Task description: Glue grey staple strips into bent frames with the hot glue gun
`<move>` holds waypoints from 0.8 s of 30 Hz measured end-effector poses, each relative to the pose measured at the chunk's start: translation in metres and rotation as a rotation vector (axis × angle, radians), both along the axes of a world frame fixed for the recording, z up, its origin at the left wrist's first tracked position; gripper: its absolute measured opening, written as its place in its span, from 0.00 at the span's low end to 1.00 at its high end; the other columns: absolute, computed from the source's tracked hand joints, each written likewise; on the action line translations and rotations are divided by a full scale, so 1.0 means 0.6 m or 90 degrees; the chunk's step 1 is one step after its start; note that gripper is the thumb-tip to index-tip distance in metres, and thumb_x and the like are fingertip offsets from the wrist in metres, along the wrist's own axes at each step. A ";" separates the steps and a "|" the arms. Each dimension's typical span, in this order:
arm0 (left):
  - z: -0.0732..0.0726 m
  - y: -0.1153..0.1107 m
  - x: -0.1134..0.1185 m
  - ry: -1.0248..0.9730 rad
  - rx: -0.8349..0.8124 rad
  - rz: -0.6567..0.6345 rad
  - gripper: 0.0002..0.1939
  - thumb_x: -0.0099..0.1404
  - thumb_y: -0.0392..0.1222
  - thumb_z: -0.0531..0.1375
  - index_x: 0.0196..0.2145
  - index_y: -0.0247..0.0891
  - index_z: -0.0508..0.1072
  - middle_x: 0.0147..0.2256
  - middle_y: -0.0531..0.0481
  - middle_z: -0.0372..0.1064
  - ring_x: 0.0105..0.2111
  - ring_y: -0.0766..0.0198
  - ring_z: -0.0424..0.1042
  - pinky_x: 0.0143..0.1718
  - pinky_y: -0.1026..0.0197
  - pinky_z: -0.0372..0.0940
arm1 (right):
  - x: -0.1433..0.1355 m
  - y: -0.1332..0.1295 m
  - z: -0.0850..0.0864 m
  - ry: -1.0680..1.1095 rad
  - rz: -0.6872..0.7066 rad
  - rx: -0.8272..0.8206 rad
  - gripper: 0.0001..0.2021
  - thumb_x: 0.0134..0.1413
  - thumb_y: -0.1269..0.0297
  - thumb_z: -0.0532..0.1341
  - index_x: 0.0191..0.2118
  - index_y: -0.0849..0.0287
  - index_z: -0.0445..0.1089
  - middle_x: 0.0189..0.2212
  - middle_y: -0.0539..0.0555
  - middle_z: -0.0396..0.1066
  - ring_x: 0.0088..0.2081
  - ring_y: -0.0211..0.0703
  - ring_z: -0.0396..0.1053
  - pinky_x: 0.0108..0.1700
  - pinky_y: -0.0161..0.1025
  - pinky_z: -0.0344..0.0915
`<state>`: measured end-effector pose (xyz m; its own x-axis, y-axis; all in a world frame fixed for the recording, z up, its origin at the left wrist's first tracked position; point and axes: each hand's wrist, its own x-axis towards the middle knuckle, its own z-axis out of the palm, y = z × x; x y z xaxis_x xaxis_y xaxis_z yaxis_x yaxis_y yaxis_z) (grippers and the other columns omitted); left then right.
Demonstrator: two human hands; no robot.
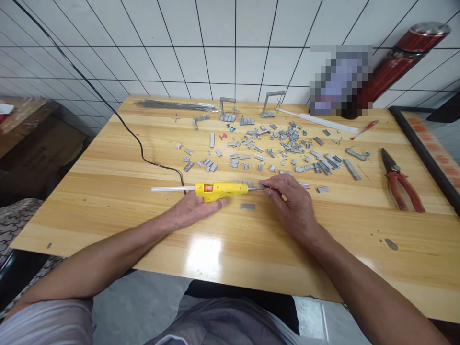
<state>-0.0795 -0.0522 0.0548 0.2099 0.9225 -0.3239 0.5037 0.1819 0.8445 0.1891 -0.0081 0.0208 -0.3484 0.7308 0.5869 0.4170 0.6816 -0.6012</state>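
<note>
My left hand [201, 207] is wrapped round the handle of a yellow hot glue gun [226, 189]. A whitish glue stick [172, 189] juts out of its back end, and the metal nozzle points right. My right hand [293, 201] is closed in a pinch on a small grey staple strip [263, 186], held right at the nozzle tip; whether they touch I cannot tell. A flat staple strip [247, 206] lies on the table below the nozzle. Just behind the gun lies a short grey piece [245, 183], partly hidden by it.
Staple pieces [291, 139] are scattered across the wooden table [118, 211]. Two small upright frames [227, 110] stand at the back near thin metal rods [176, 105]. Pliers [398, 184], a pen [364, 129] and a red flask [398, 67] are right. A black cord [132, 136] crosses the left.
</note>
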 end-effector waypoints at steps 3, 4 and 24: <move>0.000 0.000 -0.001 -0.008 0.000 0.000 0.16 0.66 0.55 0.62 0.29 0.42 0.70 0.20 0.56 0.61 0.34 0.58 0.73 0.33 0.62 0.67 | 0.000 0.000 0.001 0.000 0.001 0.007 0.10 0.69 0.70 0.61 0.48 0.51 0.78 0.38 0.54 0.80 0.41 0.45 0.77 0.43 0.45 0.75; 0.000 0.000 -0.001 -0.013 0.000 0.000 0.16 0.66 0.55 0.62 0.29 0.42 0.70 0.19 0.56 0.61 0.33 0.58 0.72 0.32 0.62 0.66 | 0.000 0.000 0.002 0.000 0.001 0.010 0.11 0.69 0.71 0.61 0.49 0.51 0.78 0.38 0.54 0.80 0.42 0.45 0.77 0.43 0.45 0.74; 0.065 0.063 -0.167 0.062 0.261 0.263 0.18 0.65 0.55 0.63 0.45 0.39 0.74 0.37 0.49 0.71 0.34 0.62 0.68 0.36 0.58 0.65 | 0.023 0.007 -0.006 -0.006 -0.110 -0.036 0.08 0.68 0.58 0.63 0.46 0.48 0.80 0.41 0.55 0.78 0.44 0.49 0.77 0.46 0.48 0.73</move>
<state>-0.1798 -0.0142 0.0936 -0.2059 0.9756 0.0765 0.5392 0.0478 0.8408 0.2032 -0.0040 0.0171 -0.2200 0.8120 0.5406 0.5301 0.5647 -0.6326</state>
